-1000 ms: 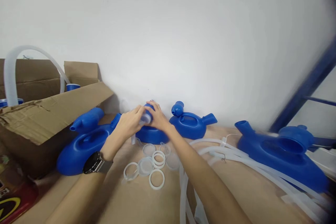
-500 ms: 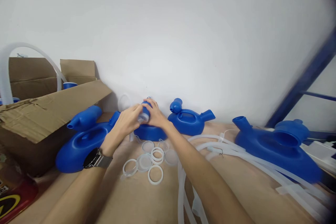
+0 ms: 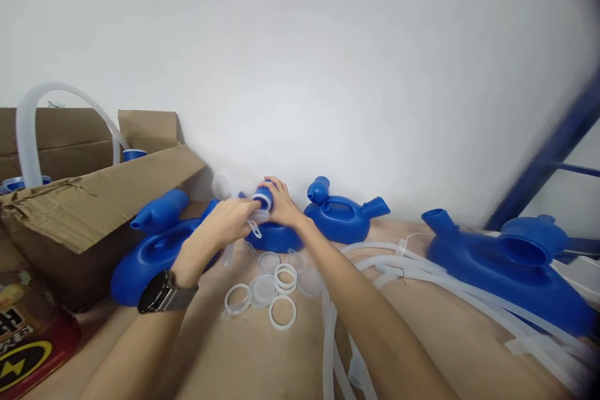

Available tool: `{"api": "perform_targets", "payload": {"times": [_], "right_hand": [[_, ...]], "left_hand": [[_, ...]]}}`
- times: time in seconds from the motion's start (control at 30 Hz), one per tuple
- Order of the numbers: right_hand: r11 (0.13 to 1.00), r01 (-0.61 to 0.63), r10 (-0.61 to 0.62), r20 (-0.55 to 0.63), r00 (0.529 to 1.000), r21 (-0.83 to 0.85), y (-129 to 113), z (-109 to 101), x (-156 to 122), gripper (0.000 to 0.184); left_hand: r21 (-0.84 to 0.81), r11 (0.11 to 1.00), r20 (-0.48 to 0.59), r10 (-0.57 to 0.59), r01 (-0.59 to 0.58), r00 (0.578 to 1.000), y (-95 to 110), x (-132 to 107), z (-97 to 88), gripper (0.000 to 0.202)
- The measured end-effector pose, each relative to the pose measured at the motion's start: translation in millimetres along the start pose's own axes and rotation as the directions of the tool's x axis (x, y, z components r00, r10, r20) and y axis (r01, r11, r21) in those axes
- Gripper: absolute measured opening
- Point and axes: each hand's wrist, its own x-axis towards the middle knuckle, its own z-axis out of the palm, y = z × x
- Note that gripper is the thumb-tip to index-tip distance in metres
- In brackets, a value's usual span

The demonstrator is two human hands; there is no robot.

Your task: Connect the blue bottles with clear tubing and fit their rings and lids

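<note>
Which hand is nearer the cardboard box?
Left: the left hand is to the right of the cardboard box; the right hand, holding a blue cup, is farther right.

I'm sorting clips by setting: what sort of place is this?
Perhaps an assembly or packing workspace: several similar blue bottles, loose white rings on the brown surface, and an open cardboard box holding blue parts and a pale hose.

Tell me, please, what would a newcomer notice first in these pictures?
The eye would probably fall first on the bright blue bottles, spread from left to right below the pale wall. In the middle, the right hand grips a white-rimmed blue part, with the left hand at its rim. At left, a white hose arches above a cardboard box.
</note>
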Motion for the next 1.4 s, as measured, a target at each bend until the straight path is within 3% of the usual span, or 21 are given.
{"api": "perform_targets", "payload": {"times": [0.13,0.23,0.4,0.47,0.53,0.63,0.73,0.9,1.07,1.27,1.4], "right_hand": [[1.0,0.001,-0.002,0.012,1.0,0.022,0,-3,0,0.089],[0.999,-0.004,0.003,0.026,1.0,0.033,-1,-5,0,0.097],[0.999,-0.011,0.011,0.01,1.0,0.035,-3,-5,-1,0.093],[0.999,-0.012,0.012,-0.005,1.0,0.029,-4,-3,-1,0.09],[1.0,-0.012,0.012,-0.016,1.0,0.025,-4,-2,-1,0.087],[1.0,-0.013,0.013,-0.029,0.999,0.017,-3,1,-1,0.082],[1.0,-0.013,0.013,-0.037,0.999,0.01,-1,2,-1,0.074],[1.0,-0.005,0.005,-0.033,0.999,0.002,-1,2,-2,0.073],[1.0,0.0,0.0,-0.021,1.0,0.0,-2,1,-1,0.066],[1.0,-0.003,0.003,-0.012,1.0,0.01,-2,1,-1,0.064],[0.999,-0.019,0.02,-0.021,1.0,0.026,-1,1,-1,0.068]], "left_hand": [[-0.012,1.0,0.177,-0.007,0.01,0.984,2,-8,-14.9,0.011],[-0.065,0.998,0.335,0.022,0.0,0.942,7,-18,-22.7,0.005],[-0.16,0.986,0.455,0.027,0.052,0.89,9,-28,-31.1,0.045],[-0.21,0.977,0.429,0.054,0.041,0.901,5,-26,-31.4,0.057],[-0.195,0.981,0.333,0.072,-0.006,0.94,2,-22,-28.9,0.054],[-0.024,0.999,0.125,-0.021,0.024,0.992,2,-12,-19.1,0.043],[0.088,0.991,0.007,-0.102,0.101,0.995,8,-3,-3.4,0.033],[0.174,0.981,-0.015,-0.089,0.091,0.996,20,10,19.1,0.026],[0.224,0.972,-0.019,-0.062,0.065,0.998,22,16,21.4,0.026],[0.19,0.982,0.047,-0.022,0.013,0.999,25,4,-1.4,0.019],[0.08,0.991,0.162,0.097,-0.111,0.982,33,-11,-24.3,0.013]]}}
